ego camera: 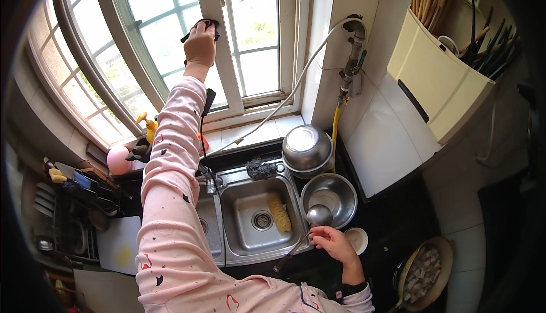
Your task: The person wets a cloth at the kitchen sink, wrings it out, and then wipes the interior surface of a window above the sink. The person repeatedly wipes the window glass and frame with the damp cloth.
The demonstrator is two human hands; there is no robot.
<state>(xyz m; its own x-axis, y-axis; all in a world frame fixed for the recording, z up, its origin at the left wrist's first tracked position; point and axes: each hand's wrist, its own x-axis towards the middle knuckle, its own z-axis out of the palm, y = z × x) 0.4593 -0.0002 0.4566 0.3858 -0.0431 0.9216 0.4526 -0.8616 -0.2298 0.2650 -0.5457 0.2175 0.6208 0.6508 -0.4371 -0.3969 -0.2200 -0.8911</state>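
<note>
With my left arm stretched up, my left hand (199,47) presses a dark cloth (212,26) against the white window frame (222,57). Low at the right, my right hand (335,244) is beside the handle of a metal ladle (319,215), fingers bent; whether they touch the handle cannot be told. The ladle's bowl rests at the near rim of an open steel bowl (337,189). A small white bowl (356,239) stands just right of my right hand. Between my arms lies a steel sink (239,236) holding a yellow loofah-like scrubber (279,215).
Upturned metal bowls (306,146) stand behind the open bowl. A dark scouring pad (260,168) sits on the sink's back edge. A white hose (294,89) crosses the window corner. At right are a pan of pale chopped pieces (423,272) and a wall-mounted utensil holder (439,69); a cutting board (117,244) is left.
</note>
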